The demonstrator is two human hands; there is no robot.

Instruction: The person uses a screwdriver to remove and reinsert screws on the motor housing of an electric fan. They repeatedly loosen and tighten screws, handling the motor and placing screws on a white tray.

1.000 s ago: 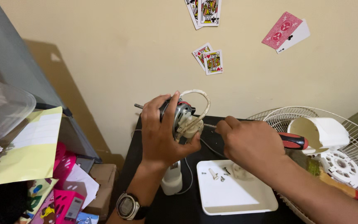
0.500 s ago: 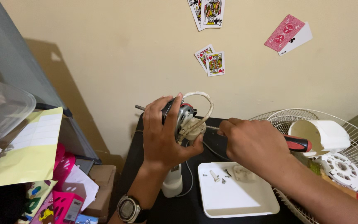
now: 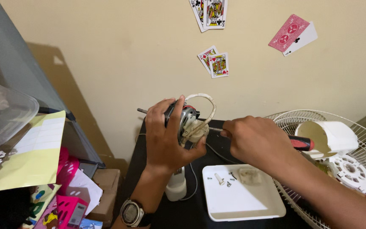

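Overhead, we hold the fan motor (image 3: 183,123) above the black table's (image 3: 149,148) back edge, open air around it. Left hand (image 3: 166,135) grips the motor, shaft pointing left, long axis horizontal. Right hand (image 3: 255,142) closes on the screwdriver (image 3: 295,142), tip at the motor. White tray (image 3: 242,203) lies below.

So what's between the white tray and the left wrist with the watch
In the head view, a small white bottle-shaped part stands on the dark table between the white tray and the watch, with a thin wire beside it.

Pink packages (image 3: 70,208) bottom left, beside table
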